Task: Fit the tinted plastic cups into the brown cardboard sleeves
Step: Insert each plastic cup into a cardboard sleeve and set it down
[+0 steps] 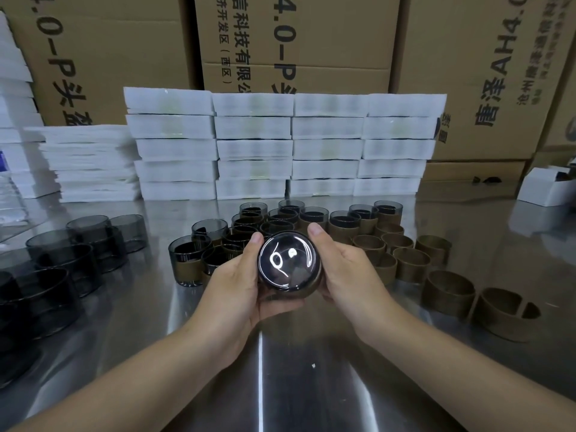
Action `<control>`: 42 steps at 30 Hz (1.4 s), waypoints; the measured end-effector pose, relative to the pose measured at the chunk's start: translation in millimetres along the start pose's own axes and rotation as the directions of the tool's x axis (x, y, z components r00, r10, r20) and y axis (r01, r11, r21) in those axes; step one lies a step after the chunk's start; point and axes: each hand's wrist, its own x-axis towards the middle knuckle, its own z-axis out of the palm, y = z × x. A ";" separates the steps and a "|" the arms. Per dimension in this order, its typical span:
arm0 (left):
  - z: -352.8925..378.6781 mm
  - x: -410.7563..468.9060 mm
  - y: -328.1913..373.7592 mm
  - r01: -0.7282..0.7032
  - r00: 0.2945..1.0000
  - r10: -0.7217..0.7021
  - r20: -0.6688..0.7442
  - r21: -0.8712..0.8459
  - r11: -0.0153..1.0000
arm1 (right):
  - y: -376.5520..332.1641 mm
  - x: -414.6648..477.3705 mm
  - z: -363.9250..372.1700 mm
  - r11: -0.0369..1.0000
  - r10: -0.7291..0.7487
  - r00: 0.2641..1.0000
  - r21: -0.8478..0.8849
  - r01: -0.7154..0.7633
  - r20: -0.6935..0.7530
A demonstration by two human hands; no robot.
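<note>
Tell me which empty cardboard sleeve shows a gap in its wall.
The brown cardboard sleeve at the far right, nearest the camera; the others show unbroken walls.

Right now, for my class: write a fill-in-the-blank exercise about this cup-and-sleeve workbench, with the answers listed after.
1. The left hand and right hand together hold ___ tinted cup.
2. The empty brown sleeves stand on the person's ___ side.
3. The unsleeved cups stand on the person's ___ side.
4. The foam stacks are ___.
Answers: one; right; left; white.

My left hand (238, 275) and my right hand (346, 269) are bare. Both forearms (140, 363) are bare also. My thumbnails (256, 237) are short and plain.
</note>
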 end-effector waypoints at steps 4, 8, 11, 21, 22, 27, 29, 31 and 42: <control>-0.6 1.5 -0.9 0.004 1.000 -0.004 -0.002 -0.001 1.000 | 0.4 0.4 -0.2 1.000 -0.012 1.000 -0.010 0.012 0.005; -2.9 3.0 -2.1 0.012 1.000 -0.012 0.015 -0.003 1.000 | -0.5 1.0 -1.7 1.000 0.016 0.999 -0.023 -0.015 0.040; -4.1 3.5 -4.0 0.009 1.000 -0.009 0.017 -0.013 1.000 | -4.2 2.3 -4.6 0.995 0.093 0.993 -0.029 -0.091 0.079; -2.0 3.6 -3.6 -0.023 1.000 0.022 0.020 0.050 0.998 | -8.9 6.9 -15.1 0.943 0.322 0.919 0.015 -0.334 0.228; -2.3 4.1 -3.4 -0.028 1.000 0.027 0.017 0.068 0.997 | -8.8 6.8 -15.4 0.943 0.323 0.919 0.010 -0.334 0.224; -6.1 5.8 -4.8 -0.012 1.000 0.016 -0.025 0.137 0.991 | -4.9 10.6 -15.3 0.958 0.287 0.947 -0.062 -0.280 0.142; -7.0 7.0 -6.7 0.006 0.999 0.001 -0.044 0.157 0.988 | -1.9 11.6 -15.9 0.965 0.254 0.962 -0.095 -0.244 0.103; -7.7 8.5 -8.6 0.032 0.997 -0.019 -0.078 0.168 0.985 | 0.9 12.0 -17.6 0.968 0.226 0.972 -0.123 -0.217 0.060; -9.7 10.6 -11.0 0.160 0.973 -0.127 -0.191 0.171 0.972 | 12.3 15.4 -24.5 0.710 -0.095 0.993 -0.704 0.015 -0.074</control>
